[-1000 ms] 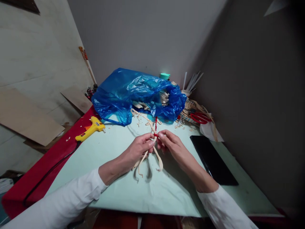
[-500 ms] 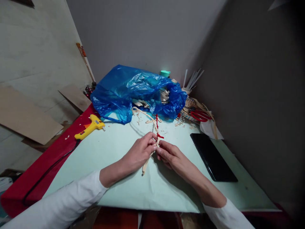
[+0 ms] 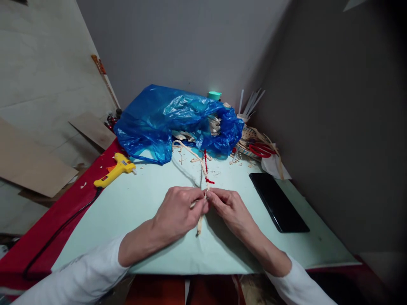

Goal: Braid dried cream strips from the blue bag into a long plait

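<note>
My left hand (image 3: 179, 209) and right hand (image 3: 229, 206) together, both pinching pale tan strips (image 3: 199, 222), thin, bundled, bound with red thread (image 3: 206, 167), trailing toward blue bag (image 3: 165, 120)

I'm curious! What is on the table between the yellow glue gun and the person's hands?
Nothing: in the head view, only bare pale green sheet lies between the glue gun and the left hand.

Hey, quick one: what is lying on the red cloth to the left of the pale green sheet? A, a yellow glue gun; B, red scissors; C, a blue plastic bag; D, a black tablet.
A: the yellow glue gun lies on the red cloth, its black cord trailing toward the near edge.
</note>
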Demonstrator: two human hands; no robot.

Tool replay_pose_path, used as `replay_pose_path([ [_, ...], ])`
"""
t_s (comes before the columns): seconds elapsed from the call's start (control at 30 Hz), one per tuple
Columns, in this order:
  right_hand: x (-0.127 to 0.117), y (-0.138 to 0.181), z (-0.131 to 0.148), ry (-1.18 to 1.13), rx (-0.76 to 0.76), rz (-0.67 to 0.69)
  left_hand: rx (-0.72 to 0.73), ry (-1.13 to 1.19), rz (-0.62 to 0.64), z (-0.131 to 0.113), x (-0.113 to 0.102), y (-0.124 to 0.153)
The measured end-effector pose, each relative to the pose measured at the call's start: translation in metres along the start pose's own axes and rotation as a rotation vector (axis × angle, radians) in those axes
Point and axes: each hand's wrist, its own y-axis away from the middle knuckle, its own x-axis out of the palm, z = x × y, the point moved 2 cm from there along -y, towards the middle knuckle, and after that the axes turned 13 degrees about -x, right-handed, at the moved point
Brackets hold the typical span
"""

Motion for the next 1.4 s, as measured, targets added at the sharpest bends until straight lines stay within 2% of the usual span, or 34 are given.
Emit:
replay_pose_path([
  [0.17, 0.003, 0.003, -0.008, -0.297, 0.121, 0.004, 0.267, -0.115, 0.08, -0.003, 0.013, 0.009],
  [0.23, 0.004, 0.003, -0.009, -0.4, 0.137, 0.02, 0.296, -0.123, 0.092, -0.005, 0.013, 0.01],
  [0.3, 0.004, 0.002, -0.007, -0.423, 0.102, 0.017, 0.216, -0.034, 0.053, -0.007, 0.007, 0.007],
  [0.4, 0.003, 0.002, -0.002, -0.396, 0.06, 0.025, -0.022, 0.195, -0.081, -0.003, -0.005, -0.004],
  [0.43, 0.003, 0.002, 0.0, -0.385, 0.056, 0.035, -0.091, 0.291, -0.074, 0.0, -0.007, -0.008],
  [0.47, 0.003, 0.002, 0.001, -0.377, 0.056, 0.05, -0.139, 0.399, -0.013, 0.003, -0.006, -0.011],
  [0.57, 0.002, 0.003, 0.005, -0.373, 0.034, 0.099, -0.213, 0.77, 0.375, 0.008, 0.006, -0.017],
  [0.6, 0.002, 0.003, 0.006, -0.366, 0.019, 0.115, -0.239, 0.868, 0.467, 0.01, 0.011, -0.017],
  [0.67, 0.002, 0.004, 0.008, -0.307, -0.016, 0.136, -0.301, 0.975, 0.548, 0.012, 0.017, -0.016],
  [0.87, 0.005, 0.008, 0.011, 0.165, -0.055, 0.128, -0.506, 0.998, 0.495, 0.013, 0.02, -0.013],
  [1.03, 0.008, 0.013, 0.008, 0.345, -0.062, 0.102, -0.614, 0.978, 0.475, 0.013, 0.021, -0.013],
  [1.17, 0.008, 0.014, 0.004, 0.446, -0.08, 0.09, -0.603, 0.93, 0.394, 0.016, 0.022, -0.012],
  [1.4, 0.008, 0.017, 0.004, 0.534, -0.178, 0.179, -0.566, 0.824, 0.255, 0.02, 0.024, -0.018],
])
